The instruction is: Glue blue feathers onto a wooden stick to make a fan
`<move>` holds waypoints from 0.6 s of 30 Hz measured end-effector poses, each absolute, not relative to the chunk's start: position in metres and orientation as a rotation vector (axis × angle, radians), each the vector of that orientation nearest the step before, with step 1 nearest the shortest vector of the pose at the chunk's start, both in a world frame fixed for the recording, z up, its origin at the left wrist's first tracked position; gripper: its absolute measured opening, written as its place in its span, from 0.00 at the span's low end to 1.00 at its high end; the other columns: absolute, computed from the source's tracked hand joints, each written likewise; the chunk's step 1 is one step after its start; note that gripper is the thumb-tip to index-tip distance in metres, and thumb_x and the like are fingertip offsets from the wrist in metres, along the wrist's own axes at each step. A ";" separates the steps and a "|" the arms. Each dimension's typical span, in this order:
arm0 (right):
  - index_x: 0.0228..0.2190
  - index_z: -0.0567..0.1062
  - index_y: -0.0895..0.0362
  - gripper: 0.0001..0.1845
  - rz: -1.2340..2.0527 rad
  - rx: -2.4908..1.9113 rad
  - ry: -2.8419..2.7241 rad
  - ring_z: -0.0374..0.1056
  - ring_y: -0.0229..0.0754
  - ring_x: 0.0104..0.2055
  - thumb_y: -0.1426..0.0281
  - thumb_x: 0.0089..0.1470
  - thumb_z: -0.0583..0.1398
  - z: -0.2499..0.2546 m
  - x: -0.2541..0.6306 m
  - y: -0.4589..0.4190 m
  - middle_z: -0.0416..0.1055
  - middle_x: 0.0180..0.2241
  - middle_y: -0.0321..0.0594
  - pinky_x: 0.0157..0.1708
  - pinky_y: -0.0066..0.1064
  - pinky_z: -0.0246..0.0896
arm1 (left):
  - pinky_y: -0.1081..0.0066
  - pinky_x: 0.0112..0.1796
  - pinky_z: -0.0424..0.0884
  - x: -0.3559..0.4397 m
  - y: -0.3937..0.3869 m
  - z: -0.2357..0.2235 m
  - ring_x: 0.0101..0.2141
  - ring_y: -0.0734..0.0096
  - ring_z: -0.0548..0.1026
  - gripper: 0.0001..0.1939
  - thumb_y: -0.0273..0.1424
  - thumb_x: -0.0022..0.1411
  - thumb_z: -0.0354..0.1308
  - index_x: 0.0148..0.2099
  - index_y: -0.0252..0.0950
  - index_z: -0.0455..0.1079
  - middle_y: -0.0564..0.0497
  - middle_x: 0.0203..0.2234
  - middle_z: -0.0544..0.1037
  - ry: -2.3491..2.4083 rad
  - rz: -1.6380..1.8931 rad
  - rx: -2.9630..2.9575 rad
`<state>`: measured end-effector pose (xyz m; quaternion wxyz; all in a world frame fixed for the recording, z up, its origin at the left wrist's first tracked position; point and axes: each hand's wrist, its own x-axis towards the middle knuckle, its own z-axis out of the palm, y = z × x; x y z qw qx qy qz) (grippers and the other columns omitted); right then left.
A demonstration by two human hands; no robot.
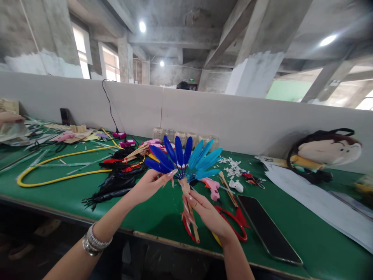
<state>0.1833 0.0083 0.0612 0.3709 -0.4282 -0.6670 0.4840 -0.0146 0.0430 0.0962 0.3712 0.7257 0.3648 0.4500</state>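
Note:
A fan of dark blue and light blue feathers (183,159) is bound onto a wooden stick (190,212). My left hand (150,186) pinches the feather bases between long-nailed fingertips. Below it, my right hand (204,212) grips the stick, with pale feather quills lying along it. Red-handled scissors (234,225) lie on the green bench (157,217) under my right hand, partly hidden by it. A pink glue gun (212,188) sits just beyond the fan, not touching either hand.
Black feathers (116,182) and a yellow cable (58,173) lie to the left. To the right are a black phone (268,229), white paper sheets (314,196) and a plush toy (326,151). Glass jars (180,136) line the back wall. A co-worker's hand (10,118) shows at far left.

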 end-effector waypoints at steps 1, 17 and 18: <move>0.32 0.72 0.55 0.18 1.261 -1.094 -1.715 0.63 0.39 0.34 0.55 0.51 0.52 0.062 0.183 0.008 0.68 0.28 0.37 0.36 0.31 0.61 | 0.77 0.20 0.53 -0.014 0.043 0.097 0.20 0.79 0.55 0.20 0.44 0.56 0.48 0.27 0.32 0.67 0.57 0.16 0.58 0.937 1.149 1.860; 0.34 0.70 0.55 0.17 1.286 -1.063 -1.759 0.60 0.36 0.31 0.56 0.52 0.51 0.070 0.177 0.004 0.65 0.28 0.35 0.35 0.29 0.59 | 0.76 0.21 0.57 -0.002 0.040 0.092 0.20 0.78 0.58 0.15 0.40 0.54 0.53 0.27 0.33 0.69 0.55 0.16 0.65 0.959 1.281 1.892; 0.32 0.69 0.55 0.17 1.305 -1.058 -1.759 0.59 0.35 0.29 0.56 0.52 0.51 0.070 0.177 0.005 0.64 0.26 0.34 0.32 0.28 0.59 | 0.76 0.21 0.57 -0.001 0.040 0.091 0.20 0.78 0.59 0.14 0.39 0.54 0.53 0.27 0.33 0.69 0.55 0.17 0.66 0.963 1.301 1.882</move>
